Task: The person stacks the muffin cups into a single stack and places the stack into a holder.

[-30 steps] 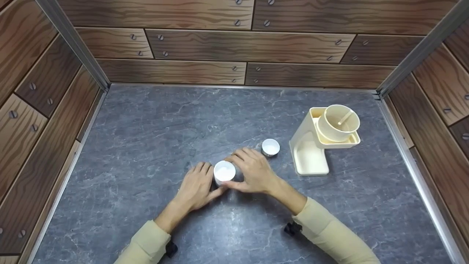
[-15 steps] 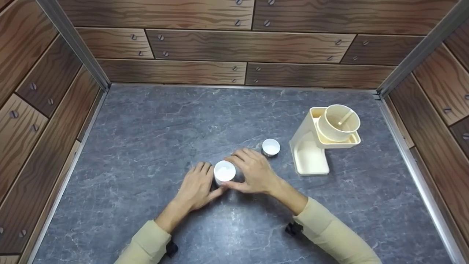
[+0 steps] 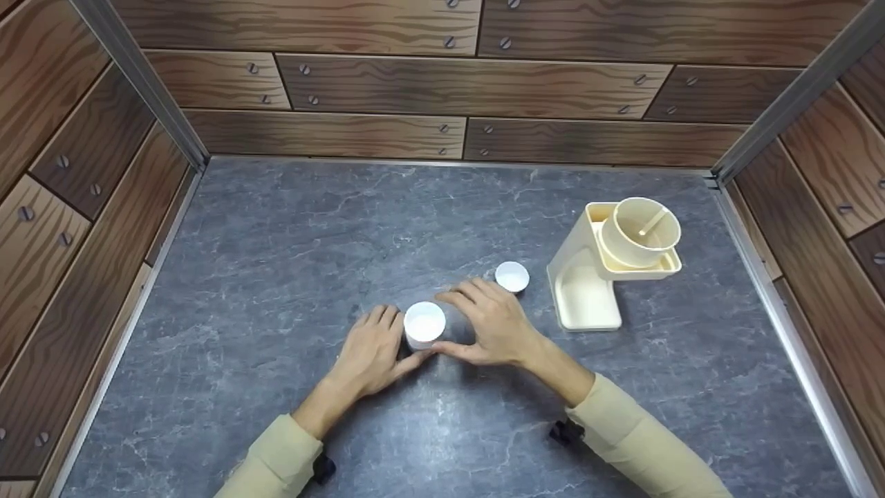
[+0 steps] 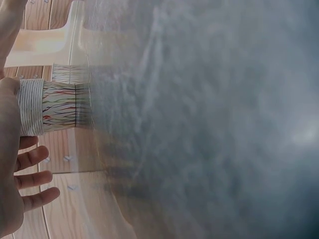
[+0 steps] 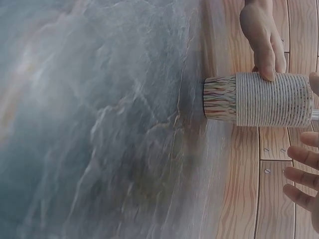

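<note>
A stack of nested white paper cups [image 3: 424, 325] stands upright before me; the wrist views show many rims and a coloured streak print on the bottom cup. My left hand [image 3: 370, 353] holds the stack at its left, the thumb in front and the fingers along the side. On the other side, my right hand [image 3: 492, 321] is spread around the stack, its fingers a little away and its thumb tip close to the near side. Behind the right hand stands a smaller-looking single paper cup [image 3: 511, 277], also with a streak print [image 4: 69, 73].
At the right stands a cream dispenser-like stand [image 3: 588, 297] with a round container [image 3: 639, 235] on top, a short rod inside it. Wood-patterned walls [image 3: 442, 86] with metal edges enclose the grey marbled table [image 3: 311, 235] at the back and both sides.
My right hand has loosened from the stack and shifted slightly right, its fingers lifting off the rim. My left hand and the stack have stayed in place.
</note>
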{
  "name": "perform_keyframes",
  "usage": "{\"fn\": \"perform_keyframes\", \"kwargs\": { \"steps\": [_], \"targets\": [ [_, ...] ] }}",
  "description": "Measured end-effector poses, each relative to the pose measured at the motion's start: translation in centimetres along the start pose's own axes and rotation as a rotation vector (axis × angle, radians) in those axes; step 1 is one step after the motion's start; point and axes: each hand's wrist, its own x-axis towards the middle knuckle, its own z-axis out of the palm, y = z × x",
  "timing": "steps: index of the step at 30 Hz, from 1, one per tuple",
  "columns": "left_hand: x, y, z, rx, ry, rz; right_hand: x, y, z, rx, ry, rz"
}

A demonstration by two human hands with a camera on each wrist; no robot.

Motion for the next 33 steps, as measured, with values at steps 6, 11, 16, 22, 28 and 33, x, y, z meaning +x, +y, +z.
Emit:
{"fn": "perform_keyframes", "kwargs": {
  "steps": [6, 11, 16, 22, 28, 33],
  "targets": [
    [0.1, 0.0, 0.0, -0.031, -0.021, -0.018, -0.9, 0.9, -0.4, -0.014, -0.002, 0.008],
    [0.1, 0.0, 0.0, -0.025, -0.025, -0.022, -1.6, 1.8, -0.8, -0.035, -0.025, 0.048],
    [0.1, 0.0, 0.0, -0.025, -0.02, -0.02, -2.2, 2.5, -1.2, -0.077, -0.067, 0.14],
    [0.1, 0.0, 0.0, -0.025, -0.013, -0.017, -2.8, 3.2, -1.6, -0.115, -0.095, 0.267],
    [0.0, 0.0, 0.0, -0.03, -0.034, -0.023, -3.3, 3.9, -1.8, -0.164, -0.115, 0.398],
    [0.1, 0.1, -0.1, -0.047, -0.074, -0.048, -3.6, 4.6, -1.8, -0.168, -0.139, 0.486]
  ]
}}
